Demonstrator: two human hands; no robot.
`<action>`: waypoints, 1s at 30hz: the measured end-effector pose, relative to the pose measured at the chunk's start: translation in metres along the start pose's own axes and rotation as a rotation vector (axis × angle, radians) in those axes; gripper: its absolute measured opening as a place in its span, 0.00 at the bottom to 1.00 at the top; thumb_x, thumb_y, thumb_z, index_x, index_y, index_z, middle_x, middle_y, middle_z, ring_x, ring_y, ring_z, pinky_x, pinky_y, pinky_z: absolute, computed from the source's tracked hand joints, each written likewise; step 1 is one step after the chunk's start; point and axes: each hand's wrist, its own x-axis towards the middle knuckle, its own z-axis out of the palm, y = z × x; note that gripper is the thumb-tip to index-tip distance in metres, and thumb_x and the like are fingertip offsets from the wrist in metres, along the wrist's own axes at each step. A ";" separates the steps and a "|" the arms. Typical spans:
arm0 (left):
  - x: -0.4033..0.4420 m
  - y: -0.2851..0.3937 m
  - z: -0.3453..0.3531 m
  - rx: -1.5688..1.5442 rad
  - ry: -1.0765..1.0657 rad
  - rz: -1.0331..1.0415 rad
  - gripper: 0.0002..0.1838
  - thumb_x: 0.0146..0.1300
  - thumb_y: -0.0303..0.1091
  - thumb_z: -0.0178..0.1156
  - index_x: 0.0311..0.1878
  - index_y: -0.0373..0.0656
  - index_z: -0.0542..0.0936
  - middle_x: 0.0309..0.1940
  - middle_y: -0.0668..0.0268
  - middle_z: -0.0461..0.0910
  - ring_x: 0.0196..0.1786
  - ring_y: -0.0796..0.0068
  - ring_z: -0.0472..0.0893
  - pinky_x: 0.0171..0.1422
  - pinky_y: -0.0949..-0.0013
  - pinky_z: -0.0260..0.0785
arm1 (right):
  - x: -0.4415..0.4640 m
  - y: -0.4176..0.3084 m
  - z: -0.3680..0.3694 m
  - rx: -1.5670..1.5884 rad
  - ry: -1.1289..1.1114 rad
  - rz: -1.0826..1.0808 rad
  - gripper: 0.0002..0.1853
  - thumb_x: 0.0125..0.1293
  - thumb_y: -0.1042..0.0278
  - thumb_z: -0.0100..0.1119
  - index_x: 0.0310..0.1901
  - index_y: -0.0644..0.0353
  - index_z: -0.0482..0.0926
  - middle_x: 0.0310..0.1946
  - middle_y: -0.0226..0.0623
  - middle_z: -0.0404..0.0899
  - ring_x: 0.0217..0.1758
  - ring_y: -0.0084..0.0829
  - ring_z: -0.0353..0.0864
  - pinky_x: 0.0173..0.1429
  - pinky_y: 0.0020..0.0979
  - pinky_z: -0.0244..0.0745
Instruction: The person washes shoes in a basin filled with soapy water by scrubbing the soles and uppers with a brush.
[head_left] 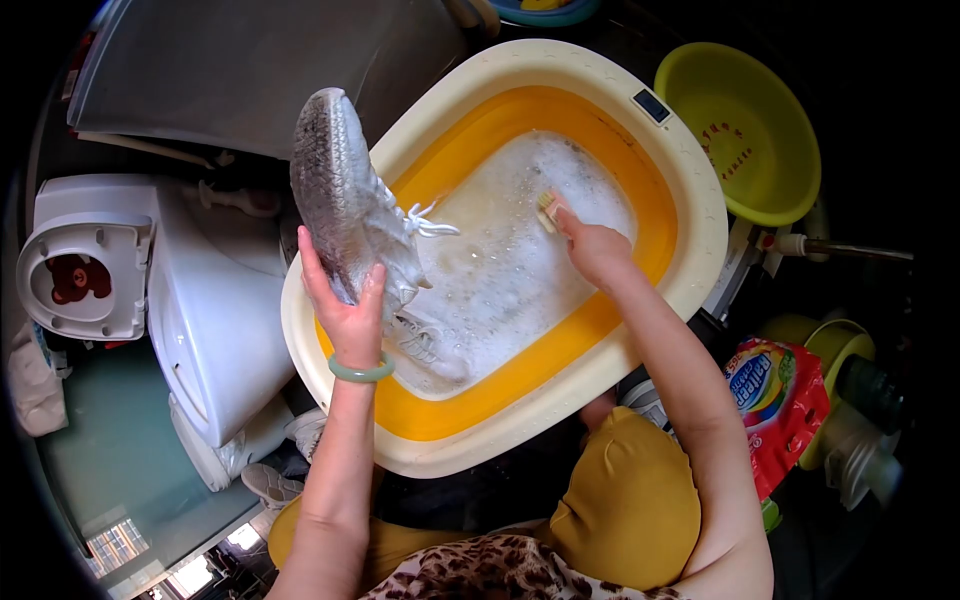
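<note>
My left hand (345,310), with a pale green bangle on the wrist, grips a wet white sneaker (345,190) near its heel. The sneaker is held up over the left rim of the tub, its grey sole facing left and white laces hanging to the right. My right hand (597,245) is closed on a small scrub brush (548,210) just over the foamy water. Cream and orange, the oval tub (505,440) holds cloudy suds. A second white shoe (425,345) lies partly under the water at the tub's lower left.
A white toilet (220,310) stands left of the tub, near a grey lid-like panel (260,70). To the upper right is a yellow-green basin (745,120). A red detergent bag (780,410) sits by my right arm. A grey shoe (270,485) rests at the lower left.
</note>
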 end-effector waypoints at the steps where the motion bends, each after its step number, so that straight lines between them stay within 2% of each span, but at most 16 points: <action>1: -0.002 -0.001 0.001 -0.097 -0.014 -0.065 0.44 0.52 0.28 0.64 0.70 0.42 0.51 0.65 0.57 0.56 0.66 0.62 0.59 0.70 0.63 0.48 | -0.001 0.000 -0.001 0.000 0.001 0.001 0.22 0.64 0.60 0.45 0.60 0.45 0.66 0.42 0.44 0.78 0.44 0.43 0.78 0.46 0.40 0.72; 3: -0.004 -0.001 0.004 -0.194 -0.028 -0.128 0.44 0.53 0.29 0.63 0.70 0.42 0.50 0.67 0.57 0.54 0.67 0.62 0.57 0.71 0.64 0.46 | -0.004 0.000 -0.005 -0.251 0.016 0.021 0.22 0.62 0.58 0.49 0.59 0.47 0.66 0.47 0.45 0.76 0.49 0.45 0.75 0.47 0.42 0.72; 4: -0.006 0.000 0.006 -0.225 -0.026 -0.145 0.43 0.53 0.29 0.63 0.70 0.41 0.49 0.68 0.57 0.53 0.68 0.63 0.56 0.71 0.64 0.45 | -0.010 -0.004 -0.015 -0.249 0.016 0.022 0.22 0.62 0.58 0.49 0.59 0.47 0.66 0.47 0.45 0.76 0.49 0.45 0.75 0.47 0.42 0.72; 6: -0.008 0.005 0.010 -0.258 -0.032 -0.159 0.43 0.54 0.30 0.62 0.70 0.40 0.49 0.68 0.57 0.52 0.68 0.63 0.55 0.71 0.65 0.44 | -0.028 -0.013 -0.039 -0.060 0.347 -0.297 0.26 0.62 0.57 0.51 0.62 0.49 0.63 0.49 0.48 0.73 0.51 0.47 0.74 0.51 0.43 0.71; 8: -0.009 0.015 0.017 -0.302 -0.021 -0.175 0.42 0.55 0.30 0.61 0.70 0.39 0.49 0.68 0.56 0.52 0.68 0.63 0.55 0.71 0.65 0.43 | -0.042 -0.043 -0.058 0.287 0.430 -0.529 0.29 0.64 0.56 0.51 0.66 0.51 0.58 0.54 0.51 0.70 0.56 0.45 0.71 0.58 0.40 0.67; 10: -0.011 0.025 0.028 -0.363 0.010 -0.188 0.42 0.55 0.29 0.60 0.70 0.39 0.49 0.68 0.56 0.52 0.68 0.63 0.55 0.71 0.65 0.43 | -0.057 -0.078 -0.067 0.669 0.211 -0.563 0.31 0.66 0.55 0.48 0.68 0.54 0.54 0.61 0.49 0.63 0.62 0.41 0.67 0.63 0.34 0.62; 12: -0.014 0.035 0.037 -0.412 0.048 -0.207 0.42 0.55 0.29 0.60 0.70 0.39 0.49 0.68 0.56 0.52 0.68 0.64 0.55 0.71 0.65 0.43 | -0.041 -0.104 -0.039 1.102 0.076 -0.707 0.34 0.67 0.48 0.46 0.67 0.62 0.53 0.63 0.49 0.62 0.67 0.40 0.60 0.67 0.33 0.56; 13: -0.015 0.039 0.042 -0.478 0.059 -0.234 0.41 0.56 0.29 0.59 0.70 0.39 0.49 0.68 0.56 0.53 0.68 0.64 0.55 0.71 0.65 0.44 | -0.036 -0.116 -0.029 1.106 0.073 -0.708 0.34 0.67 0.48 0.46 0.67 0.62 0.53 0.63 0.49 0.62 0.67 0.40 0.60 0.67 0.33 0.56; 15: -0.015 0.047 0.051 -0.530 0.068 -0.241 0.40 0.57 0.29 0.58 0.70 0.38 0.49 0.67 0.57 0.53 0.68 0.64 0.56 0.71 0.65 0.45 | -0.034 -0.131 -0.017 1.487 -0.236 -0.639 0.32 0.69 0.48 0.43 0.66 0.63 0.56 0.60 0.45 0.65 0.65 0.32 0.62 0.66 0.29 0.56; 16: -0.015 0.048 0.055 -0.528 0.067 -0.239 0.40 0.57 0.29 0.58 0.70 0.38 0.49 0.67 0.57 0.53 0.68 0.64 0.56 0.71 0.65 0.45 | -0.037 -0.132 -0.016 1.490 -0.236 -0.641 0.32 0.69 0.48 0.43 0.66 0.63 0.56 0.60 0.45 0.65 0.65 0.32 0.62 0.66 0.29 0.56; 18: -0.016 0.046 0.062 -0.624 0.061 -0.295 0.39 0.59 0.29 0.58 0.70 0.38 0.49 0.67 0.56 0.53 0.68 0.63 0.55 0.71 0.64 0.46 | -0.047 -0.139 -0.015 1.696 -0.302 -0.421 0.29 0.70 0.48 0.41 0.63 0.64 0.61 0.57 0.41 0.68 0.61 0.27 0.65 0.64 0.27 0.58; 19: -0.019 0.044 0.064 -0.535 0.045 -0.288 0.39 0.60 0.32 0.57 0.70 0.38 0.48 0.67 0.54 0.53 0.68 0.62 0.56 0.71 0.64 0.46 | -0.053 -0.143 -0.017 1.639 -0.172 -0.290 0.25 0.71 0.51 0.39 0.59 0.64 0.66 0.55 0.40 0.70 0.59 0.27 0.67 0.63 0.27 0.59; 21: -0.022 0.037 0.073 -0.355 0.030 -0.204 0.40 0.60 0.34 0.58 0.70 0.38 0.47 0.65 0.52 0.55 0.66 0.59 0.58 0.70 0.62 0.48 | -0.037 -0.135 0.023 1.419 0.220 -0.406 0.23 0.72 0.54 0.37 0.57 0.64 0.68 0.54 0.39 0.70 0.56 0.29 0.68 0.62 0.27 0.60; 23: -0.026 0.037 0.079 -0.215 -0.015 -0.181 0.40 0.60 0.32 0.56 0.70 0.38 0.47 0.67 0.54 0.53 0.68 0.61 0.56 0.70 0.64 0.48 | -0.031 -0.124 0.026 1.548 0.128 -0.433 0.22 0.73 0.58 0.34 0.58 0.65 0.67 0.55 0.40 0.70 0.57 0.30 0.68 0.63 0.29 0.59; 26: -0.030 0.045 0.090 -0.108 -0.004 -0.217 0.42 0.58 0.36 0.58 0.70 0.36 0.46 0.59 0.48 0.60 0.60 0.55 0.63 0.67 0.62 0.52 | -0.019 -0.106 0.032 1.524 0.163 -0.427 0.22 0.73 0.59 0.32 0.58 0.65 0.67 0.53 0.42 0.71 0.56 0.31 0.69 0.61 0.30 0.62; 30: -0.030 0.047 0.103 -0.125 0.000 -0.247 0.43 0.55 0.34 0.61 0.70 0.42 0.49 0.56 0.49 0.61 0.59 0.52 0.64 0.65 0.58 0.55 | -0.016 -0.092 0.031 1.526 0.160 -0.425 0.20 0.73 0.60 0.33 0.55 0.65 0.68 0.51 0.41 0.72 0.52 0.29 0.71 0.57 0.29 0.65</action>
